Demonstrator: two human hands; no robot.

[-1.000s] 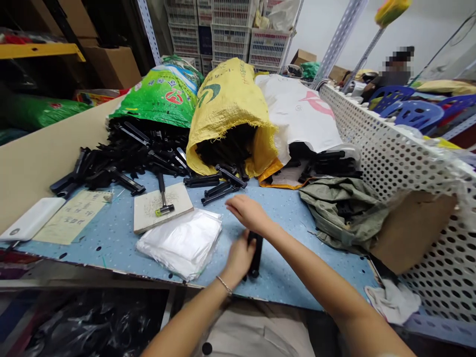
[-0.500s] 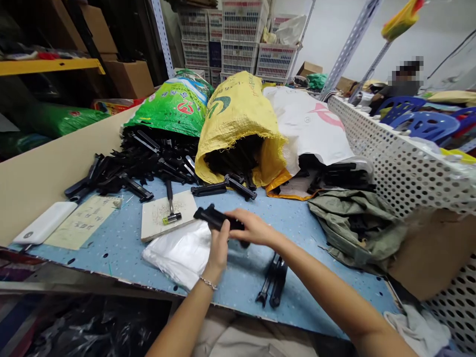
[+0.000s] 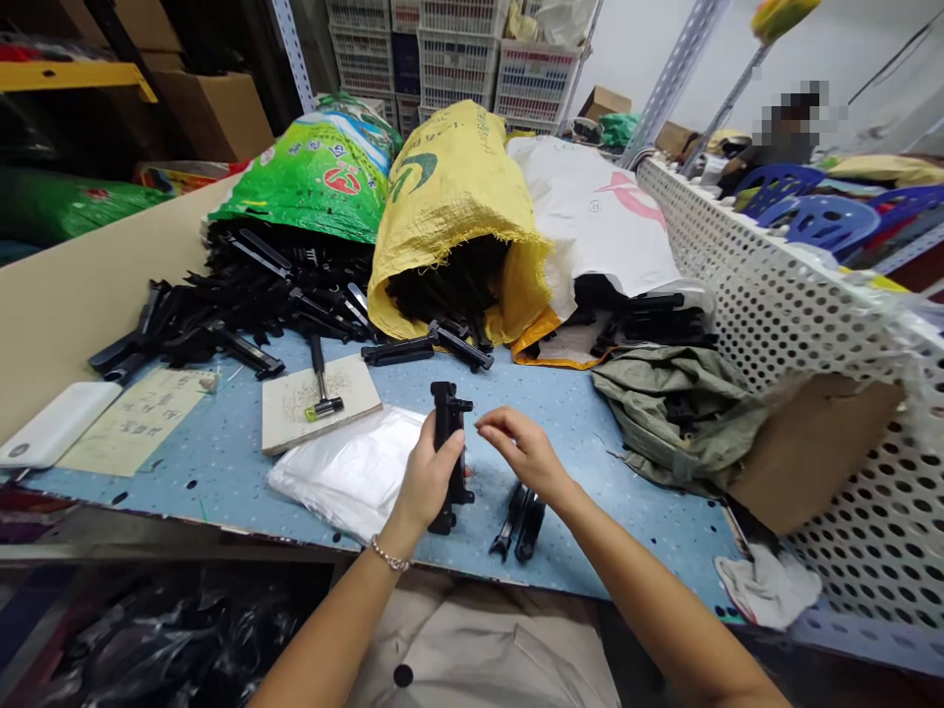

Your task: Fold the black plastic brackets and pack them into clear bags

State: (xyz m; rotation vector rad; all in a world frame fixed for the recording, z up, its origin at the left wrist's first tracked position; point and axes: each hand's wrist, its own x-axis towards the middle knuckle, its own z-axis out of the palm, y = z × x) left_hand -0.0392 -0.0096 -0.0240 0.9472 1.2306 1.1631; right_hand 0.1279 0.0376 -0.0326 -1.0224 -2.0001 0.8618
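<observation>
My left hand [image 3: 424, 477] is wrapped round a long black plastic part [image 3: 444, 423], held lengthwise away from me above the blue table. A small peg sticks out from the part's right side near its far end. Just right of it is my right hand [image 3: 525, 450], apart from the part, with thumb and fingertips pinched together; whether anything small is between them cannot be seen. Two more black parts [image 3: 529, 526] lie side by side on the table below my right hand. Left of my left hand lies a stack of clear-white plastic bags [image 3: 343, 472].
A small hammer [image 3: 319, 379] rests on a pale board [image 3: 284, 418]. Behind are a green sack [image 3: 317, 187], a yellow sack [image 3: 457, 187] and a white sack [image 3: 590, 211], with black parts spilling out. A perforated white panel [image 3: 782, 305] borders the right; a person sits beyond.
The black part has turned from lying crosswise in both hands to pointing away from me in my left hand. My right hand has let go of it and moved slightly right.
</observation>
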